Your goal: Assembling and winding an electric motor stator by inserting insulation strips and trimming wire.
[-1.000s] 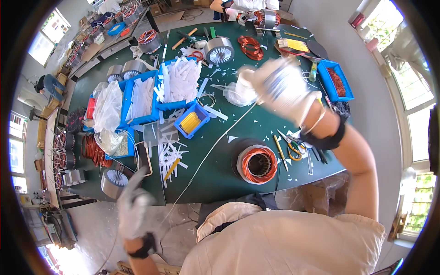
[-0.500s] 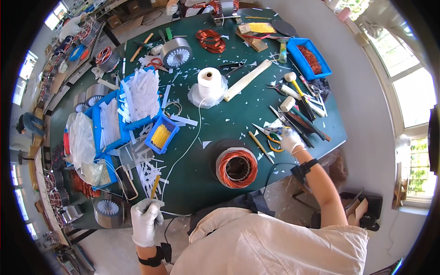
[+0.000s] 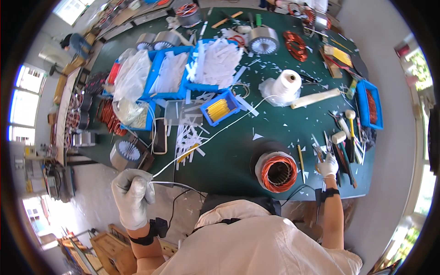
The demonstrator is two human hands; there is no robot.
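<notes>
My left hand (image 3: 131, 197), in a white glove, is closed in a pinch on a white cord (image 3: 201, 143). The cord runs taut from its white spool (image 3: 287, 87) across the table to my fingers, and a loose length trails right from them. On the table's right side my gloved right hand (image 3: 328, 167) has its fingers at the handles of the scissors (image 3: 317, 145), partly covering them; the hand looks closed on them. Between the hands stands a stator (image 3: 278, 171) with orange-red windings around its open bore. A thin yellow stick (image 3: 300, 158) lies right of it.
Mallets (image 3: 350, 115) and other hand tools lie beside my right hand. Blue bins of white strips (image 3: 215, 64) stand far left, with a small blue box (image 3: 231, 98) of yellow pieces nearer. Paper scraps dot the green table (image 3: 229, 160). Another person (image 3: 78, 44) is at upper left.
My left hand has moved left, away from the table edge, drawing the cord taut. My right hand stays by the scissors. The whole view has turned left.
</notes>
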